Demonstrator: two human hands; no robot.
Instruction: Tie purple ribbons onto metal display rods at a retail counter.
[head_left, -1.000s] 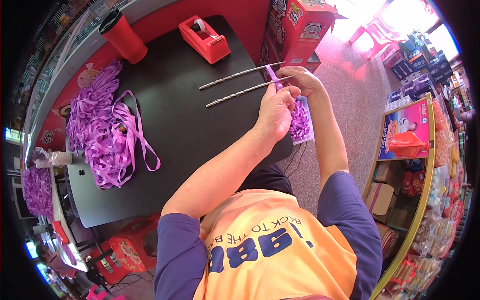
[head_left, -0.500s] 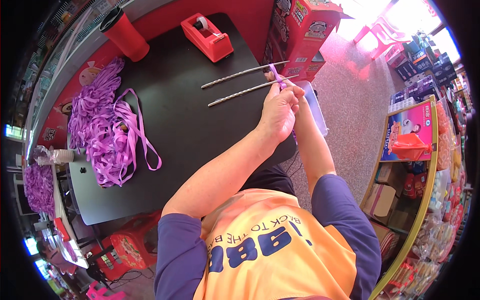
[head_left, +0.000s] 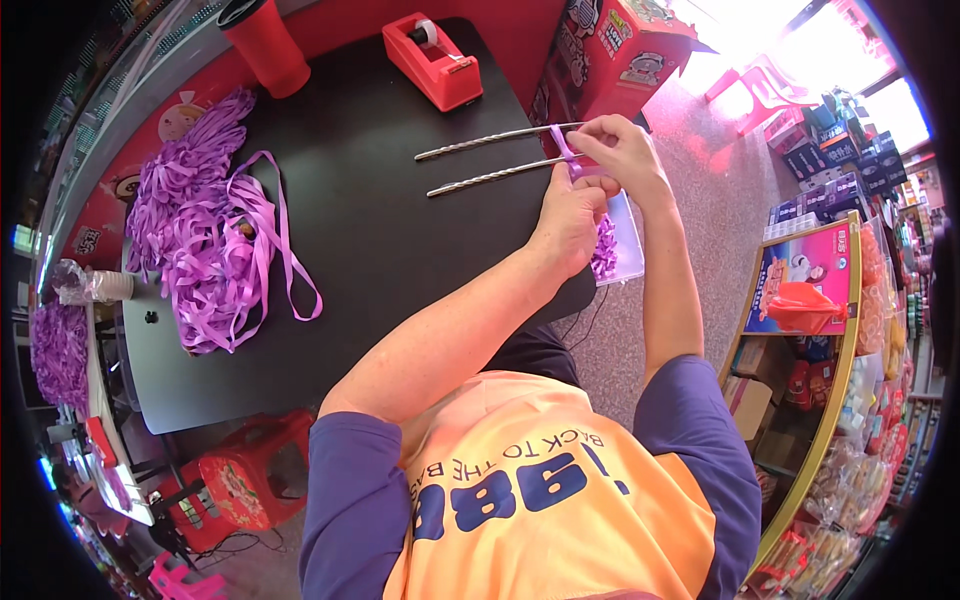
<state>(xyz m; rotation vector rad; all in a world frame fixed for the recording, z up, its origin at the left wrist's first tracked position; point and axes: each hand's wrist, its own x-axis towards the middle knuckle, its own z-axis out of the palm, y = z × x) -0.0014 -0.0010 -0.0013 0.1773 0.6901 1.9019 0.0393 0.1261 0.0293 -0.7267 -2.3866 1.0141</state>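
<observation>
Two parallel twisted metal rods lie over the right side of the dark table, one farther than the other. A narrow purple ribbon bridges them close to their right ends. My left hand is closed at the nearer rod, with its fingertips on the ribbon. Beyond it, my right hand bends over the rods' right ends, thumb and fingers pinched on the ribbon; part of this grip is hidden. Beneath my hands, a pale plastic tray holds small purple ribbon pieces.
A large heap of purple ribbon covers the left of the table. A red tape dispenser and a red tumbler stand along the far side. Red stools are at lower left, a shelf unit at right.
My right hand has risen from behind my left hand to the far side of the rods. More of the tray and its purple pieces shows. The whole view has shifted slightly.
</observation>
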